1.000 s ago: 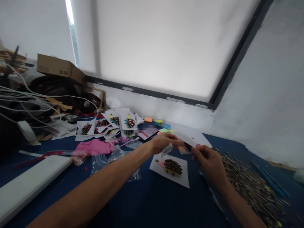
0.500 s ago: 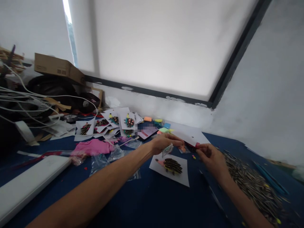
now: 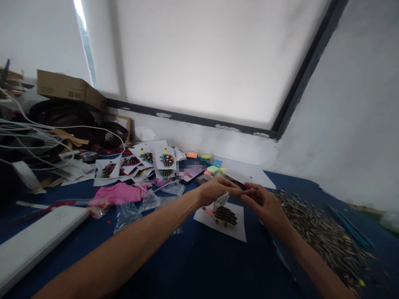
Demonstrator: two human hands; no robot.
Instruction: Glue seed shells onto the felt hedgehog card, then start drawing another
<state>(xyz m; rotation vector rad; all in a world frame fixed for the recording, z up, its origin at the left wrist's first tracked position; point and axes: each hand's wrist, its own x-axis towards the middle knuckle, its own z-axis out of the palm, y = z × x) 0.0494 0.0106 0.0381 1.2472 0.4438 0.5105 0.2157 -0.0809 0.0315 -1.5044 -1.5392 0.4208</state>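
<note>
A small clear plastic bag (image 3: 220,202) hangs beneath my left hand (image 3: 216,189), whose fingers are closed on it. My right hand (image 3: 262,200) is pinched, its fingertips meeting those of the left; what lies between them is too small and hidden to make out. Below the hands is a white card (image 3: 235,234) on the blue table. It bears a hedgehog figure (image 3: 226,216) with dark stick-like spines, a pink snout and a yellow-green underside. The bag covers part of the figure.
A pile of thin dark sticks (image 3: 324,232) spreads at the right, beside blue tweezers-like tools (image 3: 350,226). Finished hedgehog cards (image 3: 168,160), a pink lump (image 3: 120,194) and plastic bags (image 3: 127,214) lie left. A white slab (image 3: 43,245) sits at front left.
My right hand has moved left to meet my left hand. The small red piece seen at its fingertips before is now hidden. The view has shifted slightly.
</note>
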